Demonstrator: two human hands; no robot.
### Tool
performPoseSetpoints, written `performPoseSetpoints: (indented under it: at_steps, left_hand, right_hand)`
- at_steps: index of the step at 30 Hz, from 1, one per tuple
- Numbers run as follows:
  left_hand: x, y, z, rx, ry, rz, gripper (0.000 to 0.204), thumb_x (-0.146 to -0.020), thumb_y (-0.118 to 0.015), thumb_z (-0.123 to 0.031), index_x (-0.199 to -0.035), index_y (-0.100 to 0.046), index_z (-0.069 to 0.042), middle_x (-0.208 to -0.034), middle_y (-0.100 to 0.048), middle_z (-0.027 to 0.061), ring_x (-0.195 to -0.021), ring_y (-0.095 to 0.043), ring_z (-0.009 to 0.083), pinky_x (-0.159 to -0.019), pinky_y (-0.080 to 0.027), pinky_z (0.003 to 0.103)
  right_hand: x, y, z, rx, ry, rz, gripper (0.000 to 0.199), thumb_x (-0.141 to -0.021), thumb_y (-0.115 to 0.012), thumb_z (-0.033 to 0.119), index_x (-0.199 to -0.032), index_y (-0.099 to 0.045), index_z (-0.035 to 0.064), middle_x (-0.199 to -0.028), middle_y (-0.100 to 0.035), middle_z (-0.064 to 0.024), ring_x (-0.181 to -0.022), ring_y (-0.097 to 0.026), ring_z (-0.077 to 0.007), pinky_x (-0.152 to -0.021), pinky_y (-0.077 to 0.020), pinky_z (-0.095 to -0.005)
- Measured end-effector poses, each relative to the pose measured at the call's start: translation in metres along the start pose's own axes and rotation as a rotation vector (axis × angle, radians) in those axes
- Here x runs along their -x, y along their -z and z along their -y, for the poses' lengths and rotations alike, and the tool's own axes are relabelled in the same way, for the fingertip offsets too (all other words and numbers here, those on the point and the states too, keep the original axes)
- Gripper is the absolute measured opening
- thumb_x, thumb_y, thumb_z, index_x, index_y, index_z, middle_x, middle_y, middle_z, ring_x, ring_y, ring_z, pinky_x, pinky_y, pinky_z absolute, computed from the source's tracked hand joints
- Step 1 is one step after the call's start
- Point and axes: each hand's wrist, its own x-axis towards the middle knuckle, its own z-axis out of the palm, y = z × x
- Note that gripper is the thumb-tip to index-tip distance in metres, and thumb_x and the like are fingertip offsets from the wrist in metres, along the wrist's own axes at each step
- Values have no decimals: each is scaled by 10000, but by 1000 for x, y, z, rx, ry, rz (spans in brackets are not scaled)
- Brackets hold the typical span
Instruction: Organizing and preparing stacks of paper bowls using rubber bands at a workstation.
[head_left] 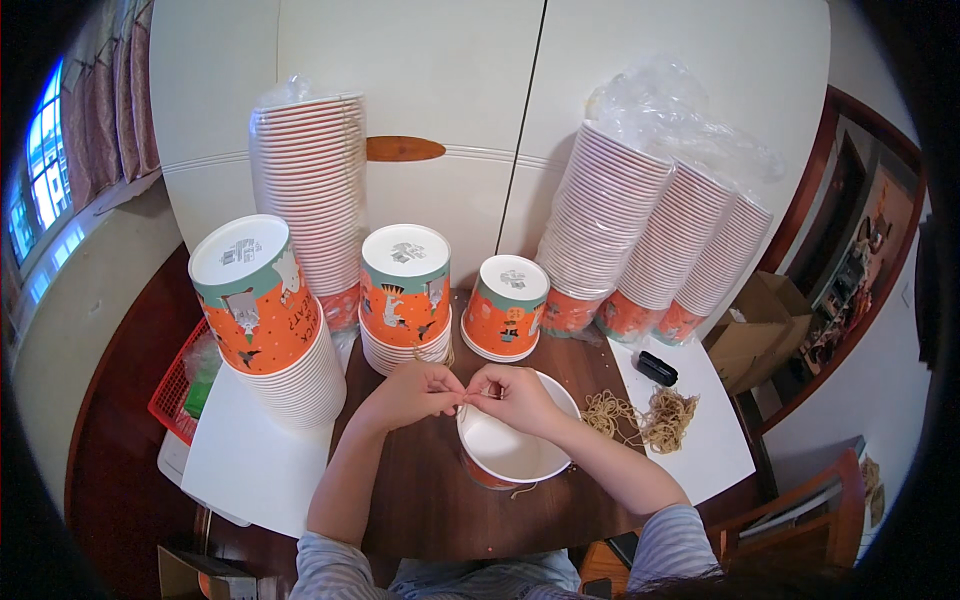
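Though anything held is too small to discern, the left hand and right hand are pinched together at the paper bucket, set mouth-up on the tabletop; presumably light, stiff yet dentable, it is best gripped by its rim.

Txt on L bucket, sm base print

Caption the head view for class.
Left hand and right hand pinch together by an open paper bucket, tangled twine lying nearby.
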Motion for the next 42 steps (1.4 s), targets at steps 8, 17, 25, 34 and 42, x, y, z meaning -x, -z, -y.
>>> performPoseSetpoints:
  at_steps: [8, 17, 25, 34, 42]
  left_hand:
    - [-1, 1, -1, -50, -39, -1, 120, -761, -591, -90, -830, -615, 6, -697, -608, 38, -563, -548, 75, -510, -425, 186]
    - [-2, 2, 0, -204, -104, 21, 125, -778, -572, -111, -837, -622, -14, -685, -617, 26, -572, -575, 64, -513, -434, 183]
    - [-4, 2, 3, -204, -123, 37, 126, -782, -567, -119, -843, -620, -22, -684, -619, 22, -583, -586, 66, -509, -433, 186]
    - [-7, 1, 8, -163, -110, 45, 122, -775, -570, -109, -833, -616, -12, -684, -620, 27, -587, -584, 68, -510, -435, 190]
    - [-8, -1, 15, -100, -166, 58, 99, -753, -557, -70, -813, -602, -6, -677, -616, 28, -597, -579, 64, -545, -449, 191]
  right_hand:
    - [-2, 1, -8, -129, -78, 50, 153, -732, -665, 163, -733, -576, 39, -589, -517, 28, -521, -433, -35, -469, -368, -204]
    - [-3, 4, -5, -185, -160, 75, 149, -728, -674, 151, -726, -591, 27, -614, -553, 21, -556, -475, -27, -496, -397, -192]
    - [-4, 5, -6, -174, -185, 93, 75, -725, -671, 66, -747, -608, 32, -657, -575, 28, -578, -477, -5, -513, -402, -163]
    - [-3, 8, -1, -145, -178, 104, 95, -720, -679, 92, -733, -610, 28, -647, -576, 27, -572, -481, -9, -508, -406, -171]
    - [-3, 8, -3, -118, -145, 111, 147, -697, -698, 144, -723, -599, 38, -628, -568, 12, -558, -481, -39, -511, -411, -206]
